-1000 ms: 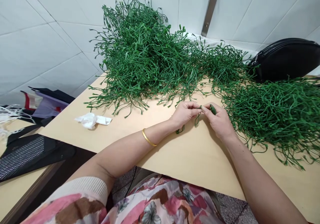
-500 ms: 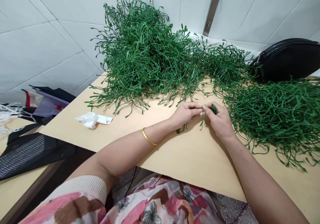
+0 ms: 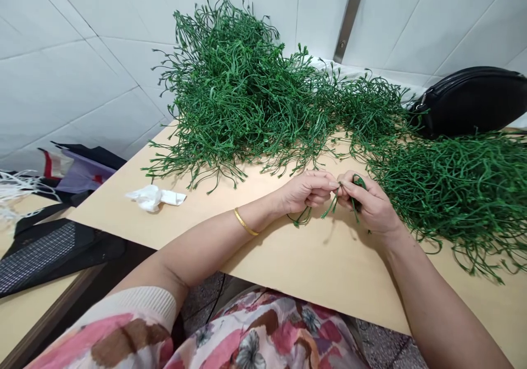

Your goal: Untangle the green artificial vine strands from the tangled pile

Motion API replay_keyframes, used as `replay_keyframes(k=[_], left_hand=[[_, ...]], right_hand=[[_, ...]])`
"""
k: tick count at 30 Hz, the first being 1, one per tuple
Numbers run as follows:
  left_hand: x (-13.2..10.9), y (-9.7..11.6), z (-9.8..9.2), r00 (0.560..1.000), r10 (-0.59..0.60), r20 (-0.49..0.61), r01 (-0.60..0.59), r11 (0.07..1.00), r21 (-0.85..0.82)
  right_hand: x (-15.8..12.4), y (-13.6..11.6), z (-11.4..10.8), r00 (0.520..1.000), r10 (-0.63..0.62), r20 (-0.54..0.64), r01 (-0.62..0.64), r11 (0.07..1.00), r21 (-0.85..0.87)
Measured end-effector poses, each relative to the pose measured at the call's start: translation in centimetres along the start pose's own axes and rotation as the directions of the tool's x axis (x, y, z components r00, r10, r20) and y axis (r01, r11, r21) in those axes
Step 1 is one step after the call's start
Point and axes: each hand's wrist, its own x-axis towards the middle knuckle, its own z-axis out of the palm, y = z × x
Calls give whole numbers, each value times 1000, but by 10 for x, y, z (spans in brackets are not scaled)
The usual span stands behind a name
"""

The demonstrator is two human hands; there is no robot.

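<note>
My left hand [image 3: 310, 190] and my right hand [image 3: 373, 201] meet fingertip to fingertip over the tan table [image 3: 288, 253]. Both are closed in a pinch on a thin green cord [image 3: 329, 207], whose loose ends hang down between them. A small loop of green cord shows below my left palm. More dark green cord curls inside my right hand, partly hidden by the fingers. Behind my hands rises a large tangled heap of green cords [image 3: 247, 89] with small knotted tips. A second heap of green cords [image 3: 457, 188] lies right of my right hand.
A crumpled white tissue [image 3: 152, 197] lies on the table at the left. Against the tiled wall [image 3: 123, 6] a black bag [image 3: 477, 100] stands at the back right. Left of the table are black mesh fabric [image 3: 41, 253], purple cloth [image 3: 84, 172] and white cords [image 3: 18, 188].
Both hands have shifted slightly right and toward me, still pinching the green cord. More of the hanging ends shows between and below them. The heaps look unchanged.
</note>
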Motion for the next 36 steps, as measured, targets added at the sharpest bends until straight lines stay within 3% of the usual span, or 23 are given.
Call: replay_keyframes(k=[4, 7, 10, 13, 17, 21, 25, 27, 31, 34, 36], left_hand=[[-2, 2, 0, 998, -1, 70, 6, 997, -77], [-1, 4, -3, 999, 14, 32, -11, 995, -100], [3, 3, -6, 1000, 10, -14, -10, 1000, -21], [6, 1, -7, 995, 17, -101, -6, 995, 104], [6, -3, -6, 976, 106, -189, -61, 972, 229], [4, -4, -4, 956, 209, -205, -113, 909, 400], [5, -3, -1, 868, 396, -300, -184, 817, 546], [5, -2, 0, 848, 429, -311, -195, 798, 570], [5, -4, -1, 875, 398, -276, -183, 799, 573], [6, -6, -4, 880, 383, -280, -170, 805, 568], [6, -6, -5, 909, 333, -252, -127, 795, 593]], right_hand=[[-4, -16, 8, 1000, 11, -24, -3, 951, 311], [-4, -28, 3, 987, -50, -150, 104, 920, 377], [-3, -28, -5, 918, -112, -381, 198, 961, 195], [-1, -19, -10, 872, -149, -466, 125, 989, -82], [0, -6, -6, 929, -55, -365, -66, 948, -311], [2, -1, 0, 980, 25, -197, -111, 894, -434], [4, 0, -1, 984, 59, -166, -133, 867, -480], [5, 1, -3, 983, 43, -180, -129, 856, -501], [6, 2, -4, 990, 30, -140, -93, 878, -470], [6, 2, -4, 993, 103, -64, -121, 881, -458], [5, 1, -6, 989, 147, -11, -132, 853, -505]])
